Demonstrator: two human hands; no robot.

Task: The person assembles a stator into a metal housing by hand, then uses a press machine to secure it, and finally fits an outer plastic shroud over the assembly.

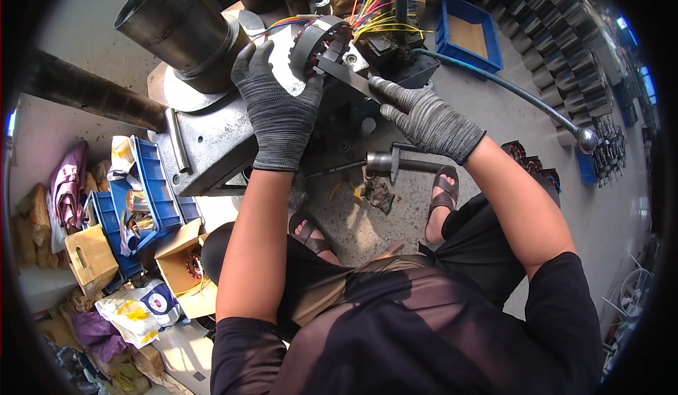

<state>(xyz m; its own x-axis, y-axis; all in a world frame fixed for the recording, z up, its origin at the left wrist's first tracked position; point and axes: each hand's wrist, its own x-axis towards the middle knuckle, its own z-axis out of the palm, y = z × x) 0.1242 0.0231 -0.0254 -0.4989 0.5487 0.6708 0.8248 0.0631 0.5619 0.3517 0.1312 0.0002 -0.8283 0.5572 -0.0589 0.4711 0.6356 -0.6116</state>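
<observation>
Wound metal ring: the ring sits tilted above the right part of the machine bed, toward its far edge; what supports it underneath is hidden.
Left hand: the gloved left hand is partly open, fingers apart from the thumb, which reaches the ring's lower rim, probably to steady it; how hard it presses, I cannot tell.
Right hand: the gloved right hand is closed on one end of a flat metal strip, whose other end meets the ring's opening; gripping the near end seems to keep the fingers clear of the ring.
Coloured leads: yellow and red wires fan out right of the ring, apparently loose and away from both hands.
Steel rod: a short rod lies along the bed's left edge, perhaps set aside within reach.
Open carton: the cardboard box, beyond the bed's near left corner, holds another wound ring.
Blue tray: the tray, beyond the bed's right edge, has a brown sheet lining its bottom.
</observation>
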